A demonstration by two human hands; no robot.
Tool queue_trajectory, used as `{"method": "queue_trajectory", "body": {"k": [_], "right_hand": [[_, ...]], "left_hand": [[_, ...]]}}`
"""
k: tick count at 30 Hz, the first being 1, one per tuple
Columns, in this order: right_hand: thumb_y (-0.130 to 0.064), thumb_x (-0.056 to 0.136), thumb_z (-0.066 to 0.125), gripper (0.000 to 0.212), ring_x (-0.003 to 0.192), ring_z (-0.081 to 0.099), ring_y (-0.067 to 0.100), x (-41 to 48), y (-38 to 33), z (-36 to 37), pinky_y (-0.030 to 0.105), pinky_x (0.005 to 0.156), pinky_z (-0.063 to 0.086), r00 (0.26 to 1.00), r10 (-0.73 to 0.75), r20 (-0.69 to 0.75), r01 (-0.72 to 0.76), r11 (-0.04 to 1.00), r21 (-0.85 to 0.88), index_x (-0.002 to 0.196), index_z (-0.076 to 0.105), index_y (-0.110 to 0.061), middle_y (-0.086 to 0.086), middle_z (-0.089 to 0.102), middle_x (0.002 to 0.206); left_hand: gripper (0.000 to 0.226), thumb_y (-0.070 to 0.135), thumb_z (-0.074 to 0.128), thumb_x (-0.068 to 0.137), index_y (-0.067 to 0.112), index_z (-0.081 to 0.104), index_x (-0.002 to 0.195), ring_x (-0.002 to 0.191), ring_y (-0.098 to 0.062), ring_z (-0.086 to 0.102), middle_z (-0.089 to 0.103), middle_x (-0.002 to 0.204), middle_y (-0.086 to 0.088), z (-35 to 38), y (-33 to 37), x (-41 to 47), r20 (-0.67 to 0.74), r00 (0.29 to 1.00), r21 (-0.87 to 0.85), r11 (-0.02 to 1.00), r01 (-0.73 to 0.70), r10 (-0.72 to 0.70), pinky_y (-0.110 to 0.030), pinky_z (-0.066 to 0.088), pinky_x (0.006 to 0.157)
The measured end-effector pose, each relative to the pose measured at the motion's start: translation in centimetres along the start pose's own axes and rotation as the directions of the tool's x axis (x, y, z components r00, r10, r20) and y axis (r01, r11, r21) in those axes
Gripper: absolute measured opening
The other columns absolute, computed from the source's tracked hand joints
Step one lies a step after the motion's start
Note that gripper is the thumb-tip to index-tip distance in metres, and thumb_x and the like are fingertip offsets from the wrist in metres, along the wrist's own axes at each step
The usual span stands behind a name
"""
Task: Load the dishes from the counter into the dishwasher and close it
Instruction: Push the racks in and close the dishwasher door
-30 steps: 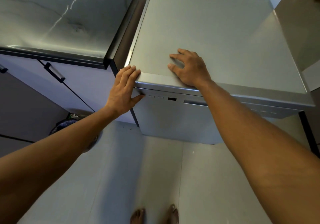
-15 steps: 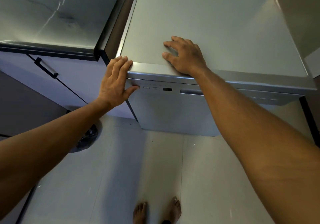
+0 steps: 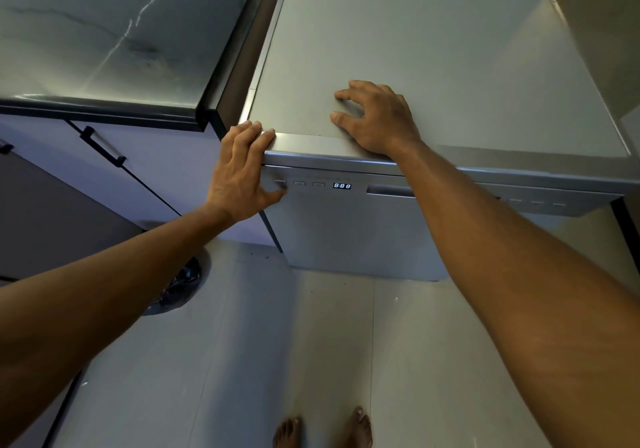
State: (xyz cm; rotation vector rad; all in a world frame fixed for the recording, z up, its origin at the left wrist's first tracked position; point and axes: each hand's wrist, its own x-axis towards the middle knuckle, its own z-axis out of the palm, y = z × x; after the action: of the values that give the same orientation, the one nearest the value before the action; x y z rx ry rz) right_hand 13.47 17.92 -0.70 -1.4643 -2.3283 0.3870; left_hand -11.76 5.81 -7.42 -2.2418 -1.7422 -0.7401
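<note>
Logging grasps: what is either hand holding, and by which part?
Nothing is held: left hand lies over the dishwasher's top front corner, thumb on a button; right hand rests on its top.

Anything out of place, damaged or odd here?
Nothing spilled or askew. The dishwasher is shut; its display reads 888, with the left hand at the buttons. A pale streak crosses the counter: scratch or veining, unclear.

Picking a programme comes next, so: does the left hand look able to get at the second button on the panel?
Probably yes. The left hand rests on the dishwasher's top corner, thumb at the first button; the second button lies just beside it, uncovered.
</note>
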Motion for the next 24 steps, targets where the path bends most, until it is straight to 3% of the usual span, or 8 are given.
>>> {"method": "queue_trajectory", "body": {"k": [24], "right_hand": [[-0.051, 0.094, 0.057, 0.044, 0.132, 0.047, 0.022, -0.93, -0.51, -0.53, 0.038, 0.108, 0.033, 0.999, 0.013, -0.048, -0.012, 1.0, 0.029, 0.132, 0.062, -0.029, -0.006, 0.054, 0.145]], "left_hand": [[0.104, 0.04, 0.091, 0.06, 0.013, 0.031, 0.141, 0.134, -0.038, 0.029, 0.029, 0.143, -0.011, -0.17, 0.19, 0.08, 0.012, 1.0, 0.007, 1.0, 0.007, -0.008, -0.053, 0.032, 0.114]]}}
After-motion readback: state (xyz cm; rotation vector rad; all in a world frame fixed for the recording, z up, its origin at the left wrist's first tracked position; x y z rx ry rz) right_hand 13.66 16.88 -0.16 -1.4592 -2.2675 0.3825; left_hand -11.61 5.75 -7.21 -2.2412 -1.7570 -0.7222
